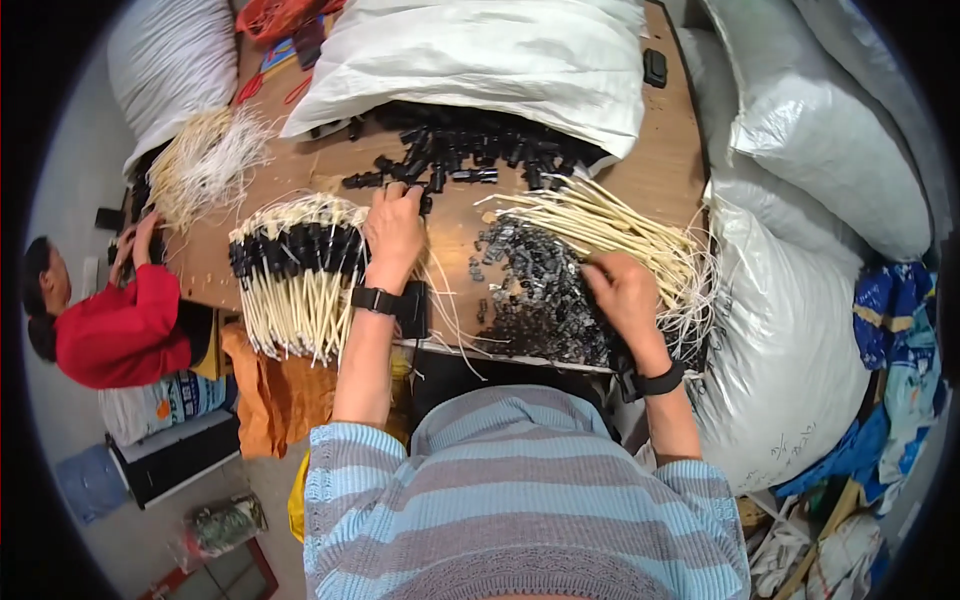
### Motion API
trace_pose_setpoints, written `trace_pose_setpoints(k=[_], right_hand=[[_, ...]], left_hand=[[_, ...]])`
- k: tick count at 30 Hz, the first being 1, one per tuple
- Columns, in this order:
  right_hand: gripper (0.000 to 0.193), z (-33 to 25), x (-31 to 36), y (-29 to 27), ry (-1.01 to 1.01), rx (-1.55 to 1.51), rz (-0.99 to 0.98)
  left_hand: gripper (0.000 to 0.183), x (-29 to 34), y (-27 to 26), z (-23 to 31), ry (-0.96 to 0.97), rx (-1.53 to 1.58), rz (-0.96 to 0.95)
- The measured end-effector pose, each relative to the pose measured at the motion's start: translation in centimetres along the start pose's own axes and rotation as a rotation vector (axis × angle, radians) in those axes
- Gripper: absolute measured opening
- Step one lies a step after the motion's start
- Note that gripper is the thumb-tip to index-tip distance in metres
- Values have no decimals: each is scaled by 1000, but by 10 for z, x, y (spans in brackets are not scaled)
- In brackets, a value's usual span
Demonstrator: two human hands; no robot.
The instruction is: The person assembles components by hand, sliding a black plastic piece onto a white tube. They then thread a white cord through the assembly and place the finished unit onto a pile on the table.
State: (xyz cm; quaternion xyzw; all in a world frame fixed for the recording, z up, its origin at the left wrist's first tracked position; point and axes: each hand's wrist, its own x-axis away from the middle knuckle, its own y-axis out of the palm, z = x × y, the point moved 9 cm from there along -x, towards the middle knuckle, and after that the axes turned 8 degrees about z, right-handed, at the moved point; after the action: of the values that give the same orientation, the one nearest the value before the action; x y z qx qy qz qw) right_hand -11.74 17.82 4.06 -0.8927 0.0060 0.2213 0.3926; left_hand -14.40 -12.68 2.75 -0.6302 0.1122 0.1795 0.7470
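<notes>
My left hand (394, 236) reaches over the table with its fingers curled at the near edge of a heap of black tubular plastic fittings (438, 150). Its fingertips are close to one fitting; whether they grip it is hidden. Thin white wires run down beside that wrist. To its left lies a row of cream cables with black fittings on them (300, 262). My right hand (626, 294) is bent over the right side of a pile of small dark plastic pieces (540, 285), fingers drawn together, their tips hidden. Beyond it lies a bundle of cream cables (610, 222).
A large white sack (480, 60) lies across the table's back, fittings spilling from its mouth. Full white sacks (790, 340) crowd the right side. At the left, a person in red (125, 325) works near a heap of pale wires (205, 165). A black box (655, 68) sits far right.
</notes>
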Motion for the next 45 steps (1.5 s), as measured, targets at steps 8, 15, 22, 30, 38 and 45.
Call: trace_pose_setpoints(k=[8, 15, 22, 30, 38, 45], right_hand=[[10, 31, -13, -21, -10, 382, -17], [13, -5, -14, -7, -147, 248, -51], [14, 13, -8, 10, -98, 374, -111], [18, -21, 9, 0, 57, -151, -170], [18, -21, 25, -3, 339, -560, -251], [16, -27, 31, 4, 209, -464, -357]], left_hand=[[27, 20, 18, 50, 7, 511, -139], [20, 50, 29, 17, -396, 793, -142], [32, 69, 34, -5, -538, 899, -193], [31, 59, 8, 2, -356, 828, -40], [33, 55, -19, 40, -178, 754, -29], [20, 61, -15, 56, 75, 821, -160]])
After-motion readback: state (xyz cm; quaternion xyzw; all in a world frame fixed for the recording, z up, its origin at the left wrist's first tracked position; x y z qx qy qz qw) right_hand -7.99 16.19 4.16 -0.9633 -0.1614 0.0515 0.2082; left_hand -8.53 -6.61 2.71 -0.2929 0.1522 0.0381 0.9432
